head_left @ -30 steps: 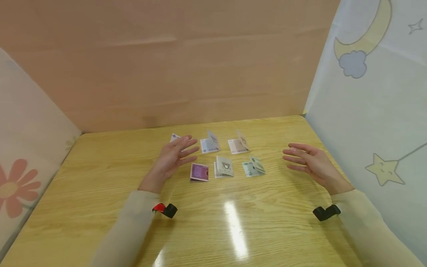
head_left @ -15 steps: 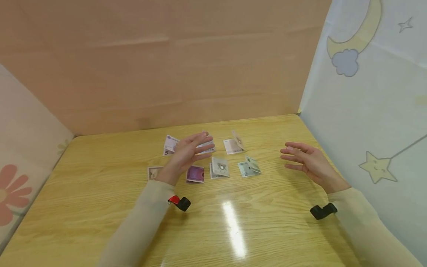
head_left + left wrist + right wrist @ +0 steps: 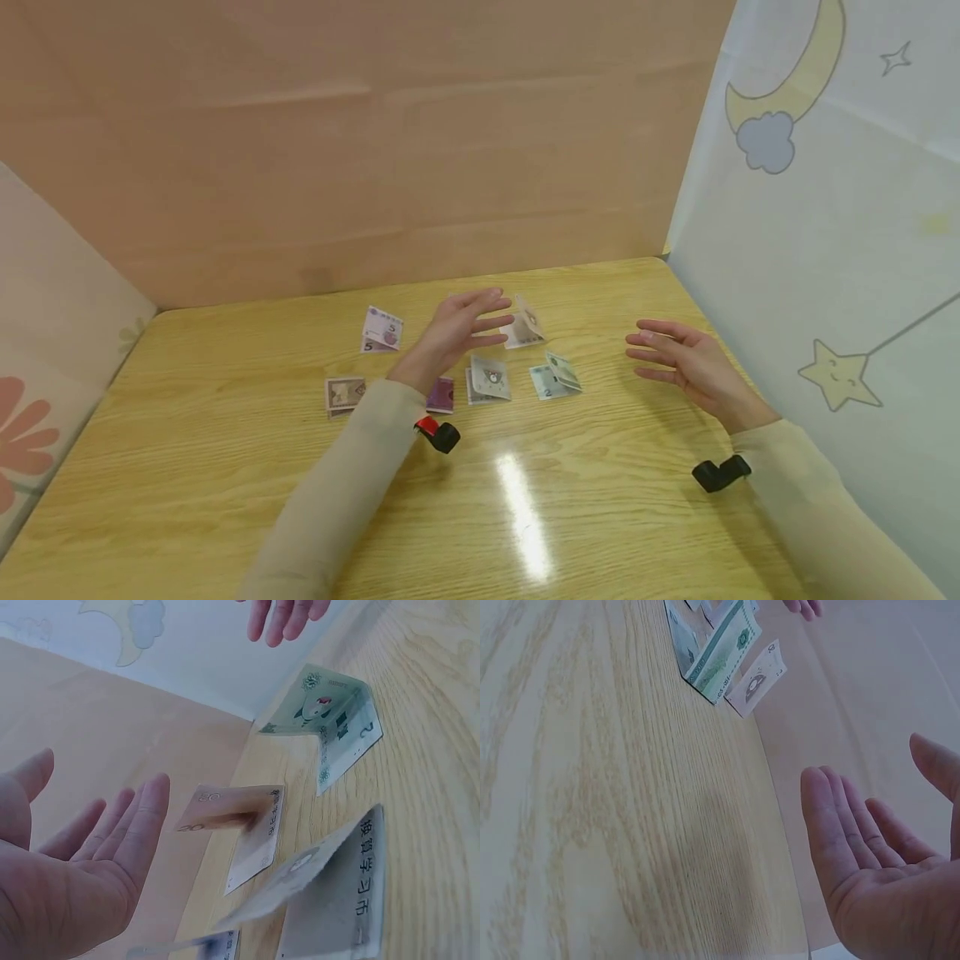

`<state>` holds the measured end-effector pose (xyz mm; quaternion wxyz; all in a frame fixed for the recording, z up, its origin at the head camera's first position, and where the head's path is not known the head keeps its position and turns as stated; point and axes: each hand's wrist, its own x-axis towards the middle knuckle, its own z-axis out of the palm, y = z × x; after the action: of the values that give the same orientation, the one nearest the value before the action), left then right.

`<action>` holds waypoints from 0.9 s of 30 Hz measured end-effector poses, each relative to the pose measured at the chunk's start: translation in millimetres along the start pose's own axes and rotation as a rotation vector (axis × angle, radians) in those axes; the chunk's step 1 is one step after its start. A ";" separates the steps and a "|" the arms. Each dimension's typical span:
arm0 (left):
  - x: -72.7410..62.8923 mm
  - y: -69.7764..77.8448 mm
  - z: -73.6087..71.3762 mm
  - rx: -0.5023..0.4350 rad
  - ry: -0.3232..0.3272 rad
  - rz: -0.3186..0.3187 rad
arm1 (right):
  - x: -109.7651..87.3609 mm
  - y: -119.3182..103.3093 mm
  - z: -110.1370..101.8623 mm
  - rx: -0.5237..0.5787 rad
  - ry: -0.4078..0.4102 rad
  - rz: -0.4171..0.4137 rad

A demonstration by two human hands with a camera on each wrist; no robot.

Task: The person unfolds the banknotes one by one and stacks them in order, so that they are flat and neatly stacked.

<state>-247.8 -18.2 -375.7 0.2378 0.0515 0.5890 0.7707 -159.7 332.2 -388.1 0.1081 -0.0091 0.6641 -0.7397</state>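
My left hand point(image 3: 467, 327) hovers with spread fingers over the back row of folded play banknotes, holding nothing. It overlaps a brown 20 note point(image 3: 527, 327) in the head view and hides a bluish note point(image 3: 219, 946), whose edge shows in the left wrist view. Under my left forearm, a magenta note point(image 3: 442, 396) is partly covered. Left of that arm lie a purple 5 note point(image 3: 383, 328) and a brown note point(image 3: 345, 392). A grey-white note point(image 3: 490, 378) and a green 2 note point(image 3: 557, 377) stand half folded in front. My right hand point(image 3: 686, 360), fingers extended and holding nothing, is right of the green note.
The wooden table point(image 3: 615, 500) runs back to a plain peach-coloured sheet point(image 3: 375, 167). A pale patterned sheet point(image 3: 825, 233) bounds the right side, and a flowered one point(image 3: 45, 333) the left. Both wrists wear small black devices.
My left hand has swept rightward over the notes, uncovering the purple 5 note and the brown note, and now covers the bluish one. My right hand stays nearly in place.
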 end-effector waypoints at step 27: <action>37.3 0.0 37.6 0.147 -0.056 -0.037 | 5.7 3.0 6.2 -0.083 -0.005 -0.012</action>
<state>-267.1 31.0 -371.9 0.2639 0.0795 0.6380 0.7190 -163.9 324.9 -391.1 0.1047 -0.0194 0.6940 -0.7120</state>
